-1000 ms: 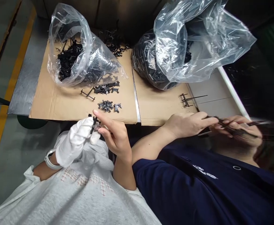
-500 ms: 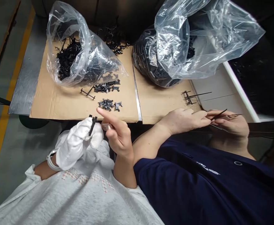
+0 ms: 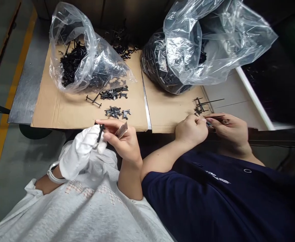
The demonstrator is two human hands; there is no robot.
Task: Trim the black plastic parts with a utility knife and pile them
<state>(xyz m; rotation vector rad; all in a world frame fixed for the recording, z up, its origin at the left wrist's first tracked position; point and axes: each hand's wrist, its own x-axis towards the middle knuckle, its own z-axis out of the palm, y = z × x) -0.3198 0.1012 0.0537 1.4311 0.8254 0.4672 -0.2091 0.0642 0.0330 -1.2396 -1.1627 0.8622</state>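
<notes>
A factory workbench, by every sign: flattened cardboard [image 3: 69, 107] spread over a metal table [image 3: 26, 87], with a yellow floor line [image 3: 5, 101] painted on grey concrete beside it. Two big clear plastic bags [image 3: 87, 50] stuffed with identical small black moulded parts [image 3: 70, 62], more of them in loose heaps [image 3: 116, 112] on the cardboard. Two people seated side by side at the bench edge, working by hand on such parts.
</notes>
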